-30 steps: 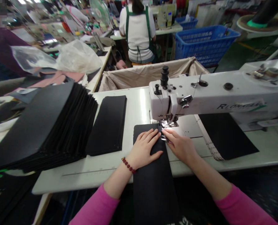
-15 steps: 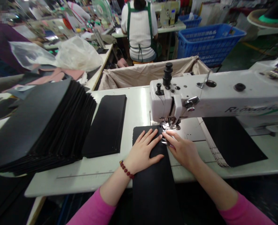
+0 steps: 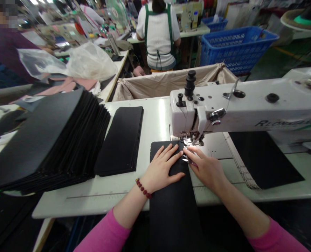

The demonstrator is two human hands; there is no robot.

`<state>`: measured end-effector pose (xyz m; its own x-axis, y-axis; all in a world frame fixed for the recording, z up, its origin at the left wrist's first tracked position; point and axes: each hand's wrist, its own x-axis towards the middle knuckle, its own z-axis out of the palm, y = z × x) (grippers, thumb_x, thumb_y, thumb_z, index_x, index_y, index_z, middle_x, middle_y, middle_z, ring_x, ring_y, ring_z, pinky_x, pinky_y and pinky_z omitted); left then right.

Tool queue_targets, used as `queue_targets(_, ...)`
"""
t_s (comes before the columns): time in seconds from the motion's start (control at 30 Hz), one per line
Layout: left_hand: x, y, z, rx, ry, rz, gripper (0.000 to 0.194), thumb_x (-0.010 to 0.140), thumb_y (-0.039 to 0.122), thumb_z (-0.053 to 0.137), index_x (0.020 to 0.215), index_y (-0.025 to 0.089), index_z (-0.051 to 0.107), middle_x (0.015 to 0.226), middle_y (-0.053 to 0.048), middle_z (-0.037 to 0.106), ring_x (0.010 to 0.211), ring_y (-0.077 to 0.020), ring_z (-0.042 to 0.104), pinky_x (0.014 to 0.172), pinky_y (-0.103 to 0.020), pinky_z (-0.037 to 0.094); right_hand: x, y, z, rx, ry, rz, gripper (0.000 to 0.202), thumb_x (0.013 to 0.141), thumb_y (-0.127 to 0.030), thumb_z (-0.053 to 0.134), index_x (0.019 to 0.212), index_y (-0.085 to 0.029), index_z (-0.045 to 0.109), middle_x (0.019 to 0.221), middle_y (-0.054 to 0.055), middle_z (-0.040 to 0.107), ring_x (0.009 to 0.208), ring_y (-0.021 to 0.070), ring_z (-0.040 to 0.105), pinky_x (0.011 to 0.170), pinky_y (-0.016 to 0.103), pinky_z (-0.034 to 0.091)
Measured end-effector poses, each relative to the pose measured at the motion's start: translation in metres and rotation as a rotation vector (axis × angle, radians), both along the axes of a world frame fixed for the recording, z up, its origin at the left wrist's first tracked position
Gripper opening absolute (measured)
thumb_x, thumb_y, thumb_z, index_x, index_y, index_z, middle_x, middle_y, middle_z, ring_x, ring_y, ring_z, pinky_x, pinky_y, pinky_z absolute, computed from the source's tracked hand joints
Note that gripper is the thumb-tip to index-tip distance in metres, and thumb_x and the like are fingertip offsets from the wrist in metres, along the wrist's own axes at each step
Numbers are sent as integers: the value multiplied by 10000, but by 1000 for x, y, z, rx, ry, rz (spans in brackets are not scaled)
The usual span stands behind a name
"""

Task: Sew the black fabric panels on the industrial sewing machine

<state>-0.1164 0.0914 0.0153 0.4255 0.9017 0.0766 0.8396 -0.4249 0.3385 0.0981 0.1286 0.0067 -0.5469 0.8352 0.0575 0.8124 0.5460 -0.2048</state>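
Note:
My left hand (image 3: 162, 169) lies flat with fingers spread on a black panel (image 3: 175, 213), which hangs over the table's front edge. The panel's far end is at the presser foot (image 3: 191, 140) of a white sewing machine (image 3: 239, 108). Just right of the panel's edge, my right hand (image 3: 206, 169) is curled round small metal snips (image 3: 186, 159), whose blades point left from under its fingers. The fingertips of my right hand are close to the presser foot.
A tall stack of black panels (image 3: 50, 129) and a smaller pile (image 3: 121, 140) stand left. More panels (image 3: 263, 157) lie right, behind the machine arm. Beyond are a cloth-lined bin (image 3: 150, 85), a blue basket (image 3: 234, 49) and a seated person (image 3: 159, 38).
The whole view has shifted slightly, so things appear a little further right. Both hands keep the same place on the panel and by the machine.

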Motion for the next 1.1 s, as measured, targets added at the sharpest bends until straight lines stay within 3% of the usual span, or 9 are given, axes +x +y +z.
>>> queue_targets(1.1,-5,0,0,59,-47,-6,466,928,361,554,1383,292,485,1508,-46,390,1411,-259,323,1199,-505,208,0,-1,-2,25,24,-8,447,955,-319,412,1396,-350,478,1430,8,508,885,179,681,641,293,545)
